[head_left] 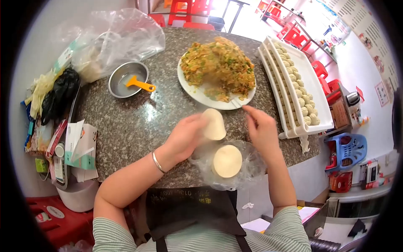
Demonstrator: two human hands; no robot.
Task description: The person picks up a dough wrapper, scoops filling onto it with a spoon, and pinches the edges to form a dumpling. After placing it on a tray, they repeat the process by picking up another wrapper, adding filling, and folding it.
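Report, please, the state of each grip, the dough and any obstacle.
Left grip holding one dough round. Right grip near plate edge. More dough on plastic. Nothing seems in the way.

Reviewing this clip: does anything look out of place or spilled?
Mildly, yes. A crumpled white scrap lies on the tiles below the speckled table, and a second scrap shows at the table edge beside the stacked trays; both look like stray litter. The chopped filling seems contained on its plate; no spill visible.

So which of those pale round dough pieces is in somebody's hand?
The dough piece in the left hand, nearer the plate of food. The other round lies on clear plastic, with neither hand on it.
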